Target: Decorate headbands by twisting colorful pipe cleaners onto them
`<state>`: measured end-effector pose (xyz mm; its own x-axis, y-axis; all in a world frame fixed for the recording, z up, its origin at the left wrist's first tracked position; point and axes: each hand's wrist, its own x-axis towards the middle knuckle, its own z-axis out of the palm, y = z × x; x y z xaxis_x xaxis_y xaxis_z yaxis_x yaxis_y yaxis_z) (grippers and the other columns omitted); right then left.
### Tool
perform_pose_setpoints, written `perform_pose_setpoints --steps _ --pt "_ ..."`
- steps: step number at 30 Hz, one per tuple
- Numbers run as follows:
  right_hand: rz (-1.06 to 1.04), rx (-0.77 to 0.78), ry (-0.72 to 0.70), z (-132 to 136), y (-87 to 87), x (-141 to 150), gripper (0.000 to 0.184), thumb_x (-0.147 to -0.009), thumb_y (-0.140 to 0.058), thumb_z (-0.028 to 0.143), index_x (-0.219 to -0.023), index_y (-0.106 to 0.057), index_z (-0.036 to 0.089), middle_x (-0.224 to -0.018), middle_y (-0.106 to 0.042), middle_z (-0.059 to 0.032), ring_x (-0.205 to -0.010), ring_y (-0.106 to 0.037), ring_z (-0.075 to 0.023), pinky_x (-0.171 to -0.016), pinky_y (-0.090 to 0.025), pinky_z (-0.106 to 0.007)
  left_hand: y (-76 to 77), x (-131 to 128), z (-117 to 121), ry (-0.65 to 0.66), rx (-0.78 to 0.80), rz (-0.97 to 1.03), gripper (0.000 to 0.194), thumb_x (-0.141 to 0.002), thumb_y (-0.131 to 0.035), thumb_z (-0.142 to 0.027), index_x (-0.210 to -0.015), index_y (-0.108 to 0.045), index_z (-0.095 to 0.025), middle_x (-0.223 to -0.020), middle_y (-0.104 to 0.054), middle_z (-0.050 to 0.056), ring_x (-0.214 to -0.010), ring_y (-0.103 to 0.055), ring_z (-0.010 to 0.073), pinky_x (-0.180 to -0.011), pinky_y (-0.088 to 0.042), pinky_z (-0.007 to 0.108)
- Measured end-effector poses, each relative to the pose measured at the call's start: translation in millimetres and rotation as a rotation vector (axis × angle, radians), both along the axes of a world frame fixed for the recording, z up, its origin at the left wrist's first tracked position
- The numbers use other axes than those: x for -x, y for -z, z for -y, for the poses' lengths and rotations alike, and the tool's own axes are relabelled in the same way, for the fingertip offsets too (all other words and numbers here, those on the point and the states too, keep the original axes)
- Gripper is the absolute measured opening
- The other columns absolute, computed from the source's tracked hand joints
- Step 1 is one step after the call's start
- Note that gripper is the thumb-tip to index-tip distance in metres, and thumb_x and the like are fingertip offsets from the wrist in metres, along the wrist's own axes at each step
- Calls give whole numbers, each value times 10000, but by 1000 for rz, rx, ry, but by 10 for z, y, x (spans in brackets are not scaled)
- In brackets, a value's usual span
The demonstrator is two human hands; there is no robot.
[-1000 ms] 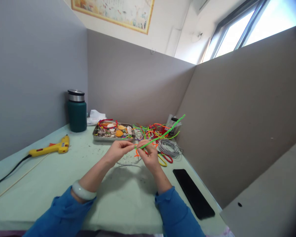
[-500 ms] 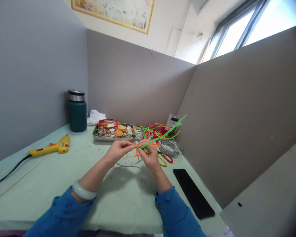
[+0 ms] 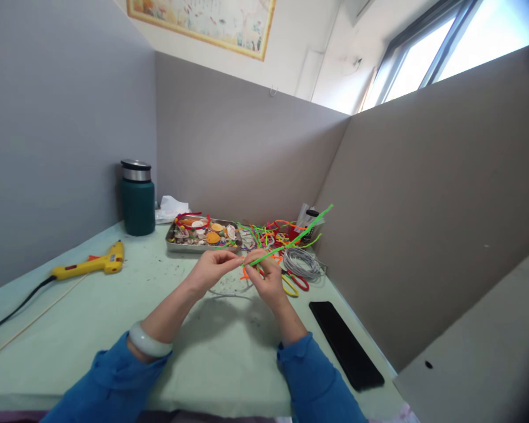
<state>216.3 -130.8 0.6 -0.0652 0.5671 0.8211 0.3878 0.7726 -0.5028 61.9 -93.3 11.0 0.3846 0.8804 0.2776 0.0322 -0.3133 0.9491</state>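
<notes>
Over the middle of the table, my left hand (image 3: 214, 271) and my right hand (image 3: 268, 281) meet with fingertips pinched together. A bright green pipe cleaner (image 3: 297, 238) runs from between the fingers of my right hand up to the far right. Its lower end reaches the fingertips of my left hand, which cover it in part. Just below the hands a thin grey wire loop (image 3: 229, 295) curves; whether the fingers also grip it is hidden.
Behind the hands are a metal tray (image 3: 194, 249) of shells and beads, a pile of coloured pipe cleaners (image 3: 273, 234), a grey wire coil (image 3: 303, 264) and scissors (image 3: 297, 281). A yellow glue gun (image 3: 90, 267) and green bottle (image 3: 138, 205) stand left, a black phone-like slab (image 3: 346, 345) right.
Hardly anything differs. The fingertips of my left hand have shifted very slightly against my right hand, and the green pipe cleaner keeps its slant.
</notes>
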Motion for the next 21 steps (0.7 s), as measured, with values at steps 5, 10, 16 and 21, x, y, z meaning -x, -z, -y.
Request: perform_pose_setpoints --steps 5,10,16,21 --pt "4 8 3 -7 11 1 64 -777 -534 163 -758 -584 198 -796 -581 -34 -779 -555 -169 -716 -443 -309 39 -10 -35 -4 -91 -12 331 -698 -624 -447 -758 -700 -131 -624 -594 3 -544 -427 99 -496 -303 212" --pt "7 12 23 -9 11 -10 67 -780 -533 162 -749 -580 198 -804 -581 -40 -780 -552 -173 -719 -440 -317 43 -10 -35 15 -86 -10 337 -721 -604 -431 -805 -700 -119 -663 -615 18 -576 -451 110 -516 -322 215" --pt "8 1 43 -8 8 -23 63 -788 -543 176 -752 -590 197 -810 -583 -47 -792 -547 -177 -732 -436 -327 10 1 6 2 -27 0 317 -703 -618 -428 -806 -702 -141 -552 -538 -26 -467 -344 73 -434 -251 204" --pt "22 1 37 -8 24 -30 46 -793 -560 186 -759 -589 196 -836 -586 -47 -805 -548 -173 -745 -433 -321 44 3 -39 8 -60 2 292 -710 -617 -395 -792 -706 -129 -607 -598 5 -521 -425 94 -477 -308 207"
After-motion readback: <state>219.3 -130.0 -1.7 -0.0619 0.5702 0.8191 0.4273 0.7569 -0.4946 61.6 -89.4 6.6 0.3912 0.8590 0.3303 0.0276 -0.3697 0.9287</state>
